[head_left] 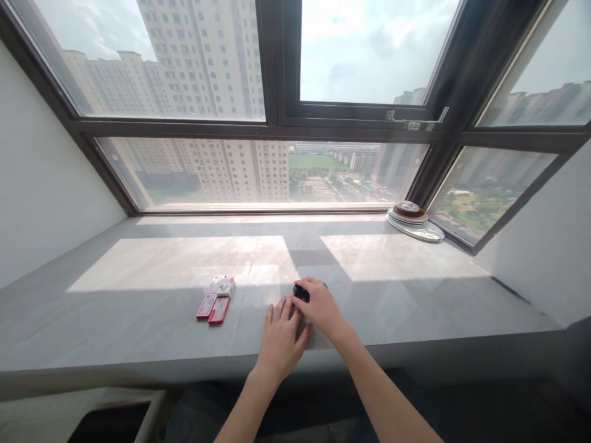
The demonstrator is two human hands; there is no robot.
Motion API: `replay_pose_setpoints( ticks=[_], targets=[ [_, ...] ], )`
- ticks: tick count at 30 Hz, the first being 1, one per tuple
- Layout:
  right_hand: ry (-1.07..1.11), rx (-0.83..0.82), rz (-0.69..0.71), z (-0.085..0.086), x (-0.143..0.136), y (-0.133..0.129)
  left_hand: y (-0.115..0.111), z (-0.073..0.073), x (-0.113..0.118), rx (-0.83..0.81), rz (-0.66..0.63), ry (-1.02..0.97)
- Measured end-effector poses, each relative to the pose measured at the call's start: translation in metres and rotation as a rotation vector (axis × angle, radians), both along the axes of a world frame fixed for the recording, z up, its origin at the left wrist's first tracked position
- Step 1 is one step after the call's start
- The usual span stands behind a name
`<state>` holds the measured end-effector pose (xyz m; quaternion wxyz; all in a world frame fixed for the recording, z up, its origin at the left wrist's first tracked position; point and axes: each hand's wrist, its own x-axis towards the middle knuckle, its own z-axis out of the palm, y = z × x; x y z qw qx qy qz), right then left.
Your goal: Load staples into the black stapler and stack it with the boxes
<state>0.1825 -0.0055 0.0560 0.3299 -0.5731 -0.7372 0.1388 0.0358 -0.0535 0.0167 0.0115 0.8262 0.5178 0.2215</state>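
On the grey window sill (pixel 152 332), my right hand (pixel 318 304) is closed around a small black object (pixel 301 293), which shows between the thumb and fingers and a little beyond the knuckles. Just left of it and nearer the front edge, my left hand (pixel 281 338) lies with its fingers spread, the fingertips close to the right thumb. Nothing shows held in the left hand. Several small red and white boxes (pixel 218 307) sit to the left of both hands, one with a white piece on top. What the black object is cannot be made out.
A stack of plates or lids (pixel 414 221) stands at the back right corner by the window frame (pixel 277 130). The front edge of the sill runs just below the hands. At the bottom left is a pale-framed item (pixel 157 409) with a dark middle.
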Motion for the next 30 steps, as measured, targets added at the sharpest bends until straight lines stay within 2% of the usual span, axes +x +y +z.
replay_pose_setpoints(
  ticks=[3, 6, 8, 11, 14, 16, 20, 21, 23, 26, 28, 30],
  targets=[
    [0.039, 0.042, -0.105, -0.003, -0.016, 0.002, 0.003, -0.004, 0.002, -0.005, 0.015, 0.023],
    [0.23, 0.056, -0.143, 0.001, -0.016, 0.009, 0.004, -0.006, 0.001, -0.012, 0.047, 0.017],
    [0.475, 0.053, -0.172, 0.002, -0.003, 0.016, 0.005, -0.007, 0.001, -0.017, 0.065, 0.007],
    [0.958, 0.025, -0.271, -0.003, 0.03, 0.027, 0.008, -0.01, 0.002, -0.022, 0.078, -0.008],
    [1.355, -0.046, -0.334, -0.018, 0.062, 0.029, 0.01, -0.013, 0.005, -0.028, 0.082, -0.027],
    [1.488, -0.121, -0.332, -0.031, 0.077, 0.024, 0.011, -0.011, 0.005, -0.041, 0.07, -0.046],
    [1.582, -0.201, -0.256, -0.049, 0.087, 0.0, 0.012, 0.001, -0.01, -0.014, 0.071, -0.141],
    [1.581, -0.213, -0.24, -0.051, 0.088, -0.009, 0.012, 0.004, -0.019, 0.021, 0.129, -0.165],
    [1.55, -0.243, -0.23, -0.052, 0.088, -0.026, 0.011, 0.008, -0.041, 0.106, 0.337, -0.183],
    [1.461, -0.316, -0.221, -0.05, 0.088, -0.048, 0.006, 0.004, -0.075, 0.166, 0.653, -0.125],
    [1.383, -0.369, -0.213, -0.048, 0.087, -0.056, -0.001, -0.001, -0.09, 0.156, 0.727, -0.071],
    [1.262, -0.42, -0.213, -0.046, 0.085, -0.059, -0.009, -0.005, -0.096, 0.147, 0.723, -0.039]
  ],
)
